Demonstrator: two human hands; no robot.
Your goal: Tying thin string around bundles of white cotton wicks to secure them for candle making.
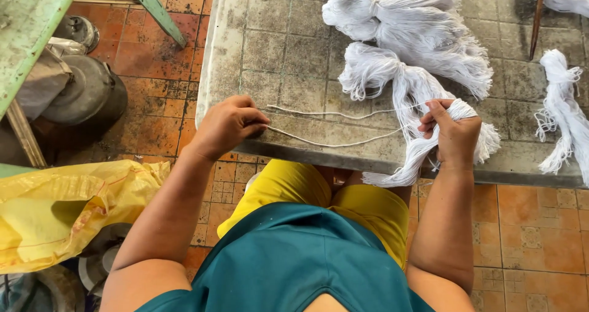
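strand: white cotton strand, two runs stretched between the hands, lying slack on the bench near its front edge; upper run roughly level, lower run sags in a shallow curve.
right hand: right hand closed around a white yarn bundle, thumb up, at the front edge of the bench toward its right side. Strand ends run into this grip.
held bundle: hangs over the front edge, frayed tail below the bench line, other end fanning out right of the fist.
left hand: left hand closed in a pinch, fingers curled, gripping the left ends of the strand; sits at the front left corner, knuckles over the bench edge.
bench: grey, stained, grid-marked bench top; front edge faces the person.
spare bundles: knotted bundle mid-bench just behind the held one; bigger pile of bundles toward the back edge; another bundle near the right edge.
stick: brown wooden stick at the back right, upper end under more yarn.
floor: orange tiled floor under and left of the bench.
left side clutter: yellow plastic sack by the left elbow, metal pot beyond it, green painted frame at far left.
person: teal top, yellow shorts, knees under the front edge.
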